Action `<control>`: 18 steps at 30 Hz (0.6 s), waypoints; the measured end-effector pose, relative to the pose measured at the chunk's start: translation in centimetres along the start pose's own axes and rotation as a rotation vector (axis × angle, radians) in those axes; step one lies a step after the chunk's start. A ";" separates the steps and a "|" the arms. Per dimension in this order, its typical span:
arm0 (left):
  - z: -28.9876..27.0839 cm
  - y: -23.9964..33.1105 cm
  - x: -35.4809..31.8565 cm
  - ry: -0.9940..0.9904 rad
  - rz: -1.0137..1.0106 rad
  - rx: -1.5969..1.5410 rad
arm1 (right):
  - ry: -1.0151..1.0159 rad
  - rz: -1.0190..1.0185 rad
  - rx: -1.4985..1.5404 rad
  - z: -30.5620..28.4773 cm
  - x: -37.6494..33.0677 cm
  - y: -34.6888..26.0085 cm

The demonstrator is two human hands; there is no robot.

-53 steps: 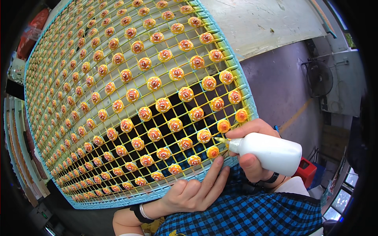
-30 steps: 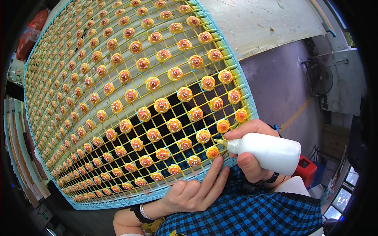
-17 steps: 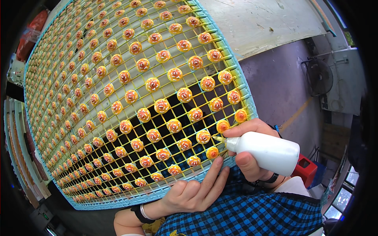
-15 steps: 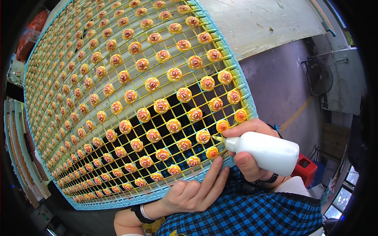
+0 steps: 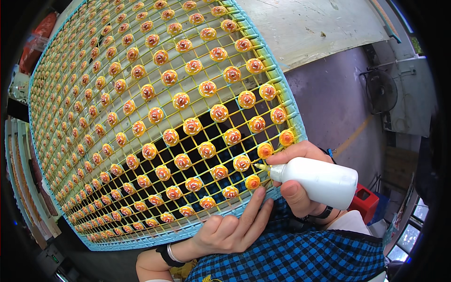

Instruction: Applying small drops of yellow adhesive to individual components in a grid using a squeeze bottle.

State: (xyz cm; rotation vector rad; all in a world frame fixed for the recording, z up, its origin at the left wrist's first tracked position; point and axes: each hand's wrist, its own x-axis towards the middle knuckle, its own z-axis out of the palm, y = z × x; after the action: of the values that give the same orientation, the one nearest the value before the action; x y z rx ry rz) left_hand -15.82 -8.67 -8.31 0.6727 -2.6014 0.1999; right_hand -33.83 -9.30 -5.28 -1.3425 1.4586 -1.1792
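A white squeeze bottle [image 5: 324,182] with a narrow yellowish nozzle lies in the grip of my right hand [image 5: 300,199]. Its tip points left, close beside a yellow-orange rosette [image 5: 241,163] dabbed with white; whether they touch I cannot tell. My left hand [image 5: 228,233] rests at the near blue rim [image 5: 155,243] of a large yellow wire grid. Two of its fingers stretch out, their tips just under an orange rosette [image 5: 252,182] without white dabs. Two more plain rosettes sit up along the right side. Rows of white-dabbed rosettes cover the rest of the grid.
A pale worktop [image 5: 324,28] with stains extends behind the grid. To the right stand a black fan [image 5: 379,91] and a red box-like thing [image 5: 365,202]. Light-coloured framed panels [image 5: 29,181] lean at the far left. A blue-black checked apron [image 5: 291,251] is below my hands.
The nozzle tip has drawn back very slightly to the right and down from the dabbed rosette. My left hand stays where it was.
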 end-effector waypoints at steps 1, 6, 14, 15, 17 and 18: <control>0.0 0.0 0.0 0.001 -0.002 0.001 | 0.001 0.000 -0.001 -0.1 -0.1 -0.1; -0.1 0.0 0.1 0.009 -0.004 0.016 | 0.028 0.005 0.160 -0.9 -1.2 0.6; 0.2 0.1 0.0 0.021 -0.013 0.058 | -0.010 -0.003 0.040 -0.7 -1.8 0.5; 0.3 0.1 -0.1 0.029 -0.014 0.057 | -0.018 -0.028 0.024 -0.7 -1.8 0.7; 0.2 0.1 -0.1 0.035 -0.017 0.058 | -0.028 -0.055 0.010 -0.7 -1.7 0.8; 0.2 0.1 -0.1 0.036 -0.014 0.056 | -0.026 -0.053 0.006 -0.7 -1.7 0.6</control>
State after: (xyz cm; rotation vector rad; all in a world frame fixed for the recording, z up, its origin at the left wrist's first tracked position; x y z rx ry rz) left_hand -15.93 -8.58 -8.56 0.7005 -2.5648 0.2785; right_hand -34.44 -7.58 -5.78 -1.3949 1.4084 -1.1947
